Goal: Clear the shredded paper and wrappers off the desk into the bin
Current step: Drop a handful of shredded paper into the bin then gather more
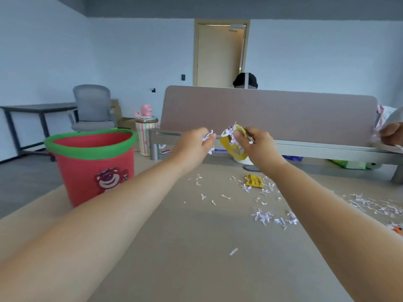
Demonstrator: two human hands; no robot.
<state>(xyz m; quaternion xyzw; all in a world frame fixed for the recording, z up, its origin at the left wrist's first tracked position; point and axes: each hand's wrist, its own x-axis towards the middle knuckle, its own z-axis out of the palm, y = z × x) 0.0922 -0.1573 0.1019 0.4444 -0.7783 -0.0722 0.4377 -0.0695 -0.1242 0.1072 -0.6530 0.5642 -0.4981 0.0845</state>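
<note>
My left hand point(196, 140) is curled round a clump of shredded paper point(208, 136), and my right hand point(255, 144) grips a yellow wrapper point(234, 149) stuffed with more. Both are up off the bench point(185, 247), nearly touching. The bin point(93, 162) is left of the left hand; loose shreds point(263, 216) and a second wrapper point(254, 180) lie below the right.
</note>
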